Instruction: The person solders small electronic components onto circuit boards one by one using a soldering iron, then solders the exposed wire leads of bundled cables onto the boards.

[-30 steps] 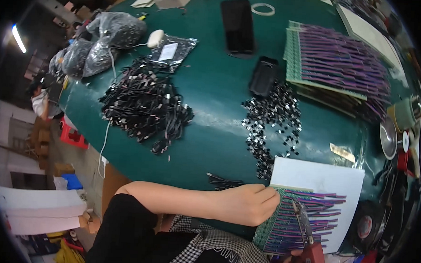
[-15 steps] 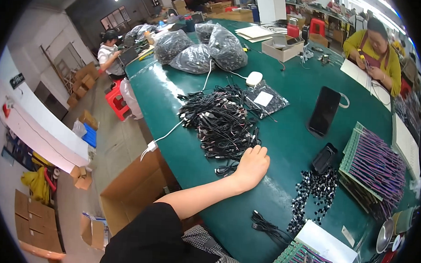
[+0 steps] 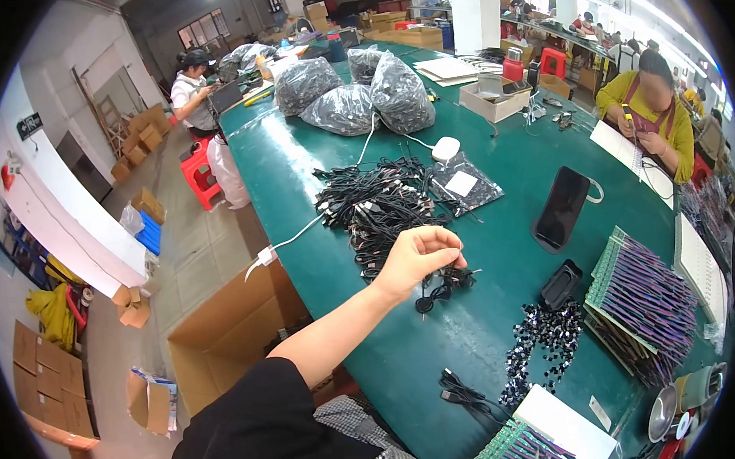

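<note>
My left hand [image 3: 414, 263] is raised over the front edge of a big pile of black cables [image 3: 377, 199], its fingers and thumb curled together in a pinch. Just under the fingertips is a coiled black cable [image 3: 438, 293], apart from the main pile and seemingly held by them; the grip itself is partly hidden. Nearer to me a separate bundled black cable [image 3: 468, 395] lies on the green table [image 3: 411, 363]. To its right spreads a heap of small black and silver connector parts [image 3: 534, 352]. My right hand is out of view.
Purple-black wires in green strips [image 3: 639, 303] stand at right, near a phone [image 3: 562, 207] and a black tray [image 3: 562, 285]. Stuffed plastic bags [image 3: 340, 107] sit farther back. A co-worker [image 3: 651, 111] handles a tool across the table. A cardboard box [image 3: 232, 314] stands beside the table.
My left hand has lifted from the table by the pile, turned, and closed its fingers. The small coiled cable has shifted right, to beneath the fingertips.
</note>
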Demonstrator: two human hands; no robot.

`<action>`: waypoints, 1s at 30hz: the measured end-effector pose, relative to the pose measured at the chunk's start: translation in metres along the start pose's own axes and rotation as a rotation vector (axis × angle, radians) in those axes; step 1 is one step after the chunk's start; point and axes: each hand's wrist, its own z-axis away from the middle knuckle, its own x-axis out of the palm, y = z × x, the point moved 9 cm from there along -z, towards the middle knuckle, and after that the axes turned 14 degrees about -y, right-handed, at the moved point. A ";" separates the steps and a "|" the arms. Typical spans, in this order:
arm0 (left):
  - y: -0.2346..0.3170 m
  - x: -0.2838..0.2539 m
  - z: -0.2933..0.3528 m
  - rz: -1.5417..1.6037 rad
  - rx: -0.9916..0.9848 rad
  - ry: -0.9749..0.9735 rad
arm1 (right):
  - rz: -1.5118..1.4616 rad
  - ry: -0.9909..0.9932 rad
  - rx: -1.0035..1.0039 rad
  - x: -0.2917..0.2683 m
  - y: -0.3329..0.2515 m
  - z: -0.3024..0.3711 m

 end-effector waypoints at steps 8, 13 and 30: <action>-0.056 0.104 0.023 -0.199 -0.369 -0.399 | 1.253 -0.083 0.104 0.110 -0.013 0.041; -0.055 0.151 0.032 -0.525 -0.286 -0.582 | 0.896 0.062 -0.466 0.030 -0.008 0.023; -0.062 0.253 0.098 -1.123 0.745 -1.122 | 0.452 -0.309 -0.484 0.140 -0.016 0.027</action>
